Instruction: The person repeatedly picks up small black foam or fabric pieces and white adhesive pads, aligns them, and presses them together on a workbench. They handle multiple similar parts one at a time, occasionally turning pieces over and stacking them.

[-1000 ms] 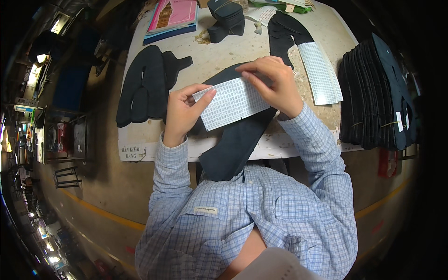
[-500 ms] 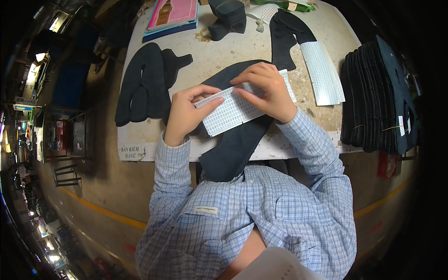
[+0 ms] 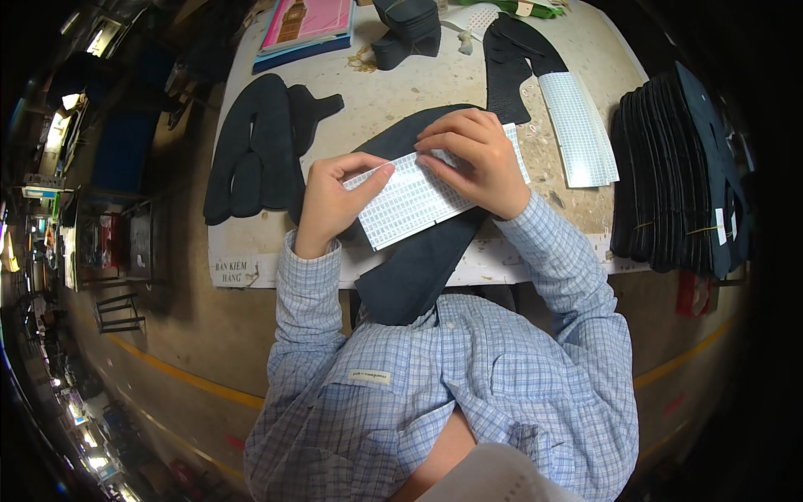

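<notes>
A white sheet of small printed labels [image 3: 418, 203] is held tilted above dark cut fabric pieces [image 3: 418, 268]. My left hand [image 3: 339, 197] is closed on its left end, thumb on top and fingers beneath. Over the sheet's upper edge, my right hand [image 3: 477, 159] is bent with thumb and forefinger close together; anything between their tips is too small to make out. One end of the dark fabric under the sheet hangs over the table's near edge, against my shirt.
On the table [image 3: 360, 96], dark padded pieces [image 3: 251, 159] lie left. More label sheets [image 3: 577, 130] lie right, below a dark curved piece [image 3: 510, 67]. A tall stack of dark pieces [image 3: 669, 176] stands at the right edge. Books [image 3: 305, 29] and a dark bundle [image 3: 407, 33] sit at the back.
The left end of the label sheet has tipped slightly, and my left thumb has shifted a little along it. My right hand has barely moved, its thumb and forefinger still near the upper edge.
</notes>
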`<state>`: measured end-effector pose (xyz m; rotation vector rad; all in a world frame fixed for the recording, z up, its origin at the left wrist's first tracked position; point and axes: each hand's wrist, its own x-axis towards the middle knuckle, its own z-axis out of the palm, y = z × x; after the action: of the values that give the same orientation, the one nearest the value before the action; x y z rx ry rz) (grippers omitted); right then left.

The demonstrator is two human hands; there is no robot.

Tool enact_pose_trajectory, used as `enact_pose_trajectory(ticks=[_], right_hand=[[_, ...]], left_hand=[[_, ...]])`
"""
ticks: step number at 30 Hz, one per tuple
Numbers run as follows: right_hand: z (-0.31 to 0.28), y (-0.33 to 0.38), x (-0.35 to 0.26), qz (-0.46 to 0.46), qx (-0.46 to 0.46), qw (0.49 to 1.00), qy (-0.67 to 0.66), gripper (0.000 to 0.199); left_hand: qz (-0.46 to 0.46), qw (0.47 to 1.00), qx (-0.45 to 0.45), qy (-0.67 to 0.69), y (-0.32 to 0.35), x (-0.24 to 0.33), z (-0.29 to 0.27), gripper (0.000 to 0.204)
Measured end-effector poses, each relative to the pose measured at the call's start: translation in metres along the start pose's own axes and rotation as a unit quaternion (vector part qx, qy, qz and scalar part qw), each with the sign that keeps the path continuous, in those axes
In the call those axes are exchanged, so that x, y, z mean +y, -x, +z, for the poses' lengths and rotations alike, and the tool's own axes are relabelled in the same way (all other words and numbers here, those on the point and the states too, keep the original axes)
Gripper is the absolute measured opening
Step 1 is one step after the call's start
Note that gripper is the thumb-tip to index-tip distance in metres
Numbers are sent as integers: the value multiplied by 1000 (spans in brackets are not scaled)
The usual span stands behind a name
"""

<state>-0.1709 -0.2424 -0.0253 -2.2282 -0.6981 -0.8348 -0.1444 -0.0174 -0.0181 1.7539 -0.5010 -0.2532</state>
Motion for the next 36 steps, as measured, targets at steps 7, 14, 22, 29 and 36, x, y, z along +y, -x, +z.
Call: enact_pose_trajectory(ticks=[7, 14, 22, 29, 36], right_hand=[[1, 3, -4, -5, 18, 1000, -4, 16], [7, 5, -7, -10, 35, 999, -30, 28], [5, 6, -12, 14, -9, 999, -40, 54], [3, 4, -21, 103, 29, 983, -152, 65], [8, 8, -24, 29, 15, 988, -149, 69]], left_hand=[[-6, 1000, 8, 13, 2, -1, 2, 16], [1, 1000, -1, -5, 1, -3, 4, 16], [-14, 1000, -5, -8, 1, -2, 6, 16], [-15, 1000, -14, -6, 2, 0, 11, 15], [8, 1000, -17, -16, 0, -4, 11, 15]])
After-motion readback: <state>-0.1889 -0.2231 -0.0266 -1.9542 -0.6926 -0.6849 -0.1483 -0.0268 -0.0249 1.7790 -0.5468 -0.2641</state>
